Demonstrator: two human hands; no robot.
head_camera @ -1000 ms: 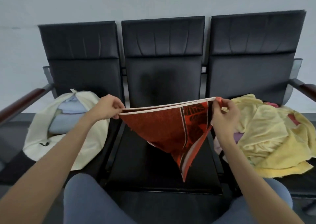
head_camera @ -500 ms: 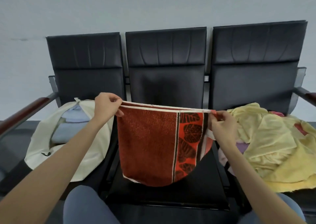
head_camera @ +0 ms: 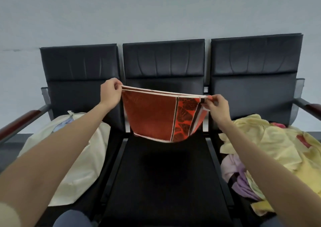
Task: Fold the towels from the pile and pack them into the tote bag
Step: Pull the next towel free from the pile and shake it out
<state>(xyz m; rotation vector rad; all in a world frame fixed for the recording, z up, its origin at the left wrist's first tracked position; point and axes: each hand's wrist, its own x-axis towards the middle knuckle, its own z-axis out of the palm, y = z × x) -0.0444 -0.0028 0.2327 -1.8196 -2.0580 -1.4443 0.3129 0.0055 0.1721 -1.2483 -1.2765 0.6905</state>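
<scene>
The left hand [head_camera: 111, 93] and right hand [head_camera: 217, 106] each pinch a top corner of the doubled red patterned towel [head_camera: 156, 117], hanging above the black bench's [head_camera: 165, 183] middle seat. The cream fabric tote bag [head_camera: 83, 166] lies at 9 o'clock, and the pile of yellow and purple towels [head_camera: 271, 150] at 3 o'clock.

Three joined black padded seats [head_camera: 163, 174], wooden-capped armrests [head_camera: 22, 121] at both ends, plain pale grey wall [head_camera: 156, 9] behind
</scene>
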